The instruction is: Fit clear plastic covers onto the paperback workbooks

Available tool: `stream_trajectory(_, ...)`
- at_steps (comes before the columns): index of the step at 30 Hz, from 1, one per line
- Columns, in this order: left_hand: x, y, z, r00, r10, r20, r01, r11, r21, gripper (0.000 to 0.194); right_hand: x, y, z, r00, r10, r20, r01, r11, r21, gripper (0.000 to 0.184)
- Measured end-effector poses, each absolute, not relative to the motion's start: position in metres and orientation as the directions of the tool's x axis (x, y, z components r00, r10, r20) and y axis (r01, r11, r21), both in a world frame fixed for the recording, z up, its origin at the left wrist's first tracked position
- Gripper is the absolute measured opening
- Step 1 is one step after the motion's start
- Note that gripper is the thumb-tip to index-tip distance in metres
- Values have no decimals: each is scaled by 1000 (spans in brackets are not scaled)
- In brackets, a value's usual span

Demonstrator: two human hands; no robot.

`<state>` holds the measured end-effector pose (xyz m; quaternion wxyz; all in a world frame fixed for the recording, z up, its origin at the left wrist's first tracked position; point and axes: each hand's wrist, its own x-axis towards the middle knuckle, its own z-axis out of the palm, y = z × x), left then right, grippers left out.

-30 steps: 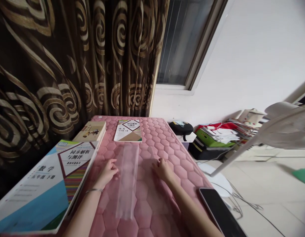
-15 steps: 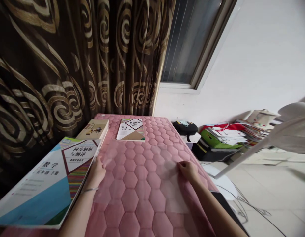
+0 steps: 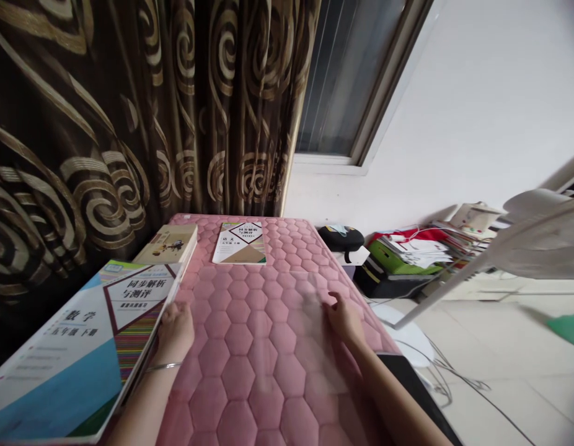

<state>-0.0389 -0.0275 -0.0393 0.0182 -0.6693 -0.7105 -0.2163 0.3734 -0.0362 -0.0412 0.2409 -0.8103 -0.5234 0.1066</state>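
A clear plastic sheet [image 3: 287,334] lies over the pink quilted pad [image 3: 240,427], its outline faint. At its left side is my left hand [image 3: 176,328], fingers curled in, right beside the edge of a large maths workbook [image 3: 82,353]. What those fingers grip, if anything, is hidden. My right hand [image 3: 345,319] rests at the sheet's right side, with a gap between thumb and forefinger. A smaller Chinese workbook [image 3: 240,243] lies flat farther back. Behind the maths workbook is a thick tan book [image 3: 166,244].
A patterned curtain [image 3: 175,111] hangs behind the pad's left part. To the right stand a white fan [image 3: 449,279] with cables on the floor, a black case [image 3: 341,238] and piles of papers [image 3: 421,249]. A dark flat object [image 3: 403,378] borders the pad near my right forearm.
My left hand has shifted toward the maths workbook's edge. The fingers of my right hand have loosened from a pinch at the sheet. The whole view has turned slightly right.
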Motion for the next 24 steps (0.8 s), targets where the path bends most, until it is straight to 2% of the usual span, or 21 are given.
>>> stream_trajectory(3, -10, -38, -30, -7, 949, 314, 976, -62, 210, 41, 372, -39, -36, 400, 914, 64, 802, -315, -507, 39)
stream_trajectory(5, 17, -44, -25, 185, 929, 321, 953, -250, 172, 42, 370, -40, -35, 401, 915, 55, 805, -323, -498, 38)
stream_trajectory(7, 42, -49, -24, 353, 884, 306, 891, -418, 179, 46, 369, -40, -36, 405, 913, 47, 810, -335, -482, 37)
stream_trajectory(9, 58, -53, -28, 431, 873, 226, 857, -475, 198, 49, 369, -41, -37, 401, 915, 44, 817, -335, -470, 37)
stream_trajectory(12, 62, -58, -41, 402, 910, 99, 887, -414, 203, 54, 367, -44, -37, 365, 930, 45, 840, -308, -447, 39)
stream_trajectory(14, 57, -61, -47, 384, 920, 83, 901, -392, 184, 58, 365, -47, -35, 334, 940, 70, 873, -281, -398, 39)
stream_trajectory(16, 52, -64, -51, 383, 919, 95, 904, -394, 166, 60, 360, -50, -32, 276, 948, 160, 927, -219, -303, 39)
stream_trajectory(19, 50, -67, -51, 375, 922, 98, 909, -386, 158, 60, 351, -55, -33, 78, 952, 297, 986, -30, -164, 37)
stream_trajectory(22, 51, -67, -52, 374, 920, 118, 908, -389, 154, 59, 343, -57, -44, -102, 964, 245, 979, 140, -146, 43)
stream_trajectory(24, 52, -66, -55, 375, 916, 141, 907, -394, 148, 59, 341, -58, -55, -137, 977, 162, 972, 164, -169, 48)
